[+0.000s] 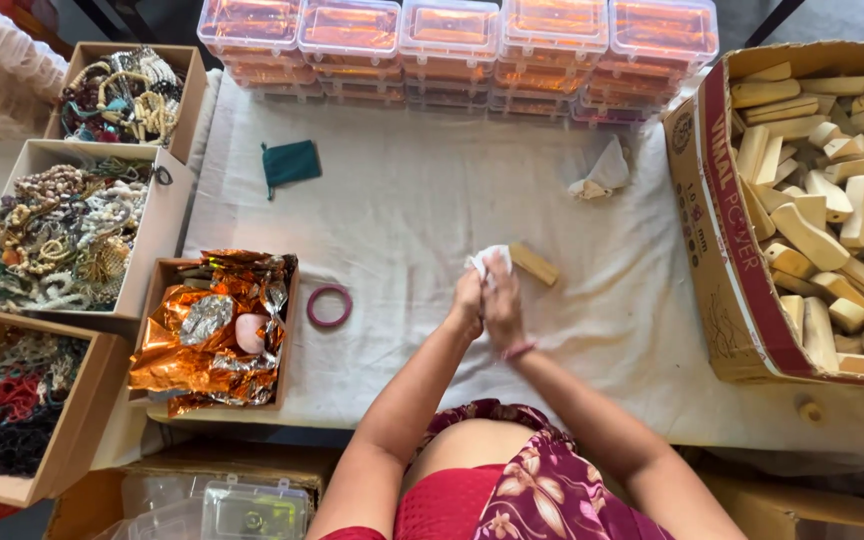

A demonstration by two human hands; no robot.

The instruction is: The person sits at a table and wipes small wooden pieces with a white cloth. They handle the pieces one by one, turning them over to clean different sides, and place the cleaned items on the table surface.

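Both hands meet mid-worktop [402, 215]: left hand [468, 303] and right hand [502, 305], fingers pinching a white cloth [488, 258] against a wooden block [533, 264], steadying it; more blocks fill the cardboard box [727, 250] alongside

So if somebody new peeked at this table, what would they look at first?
Probably the two hands in the middle: the left hand and right hand are pressed together around a white cloth and a pale wooden block. Next, the big cardboard box heaped with similar blocks on the right. Then the shiny orange foil in a box on the left, near a pink ring.
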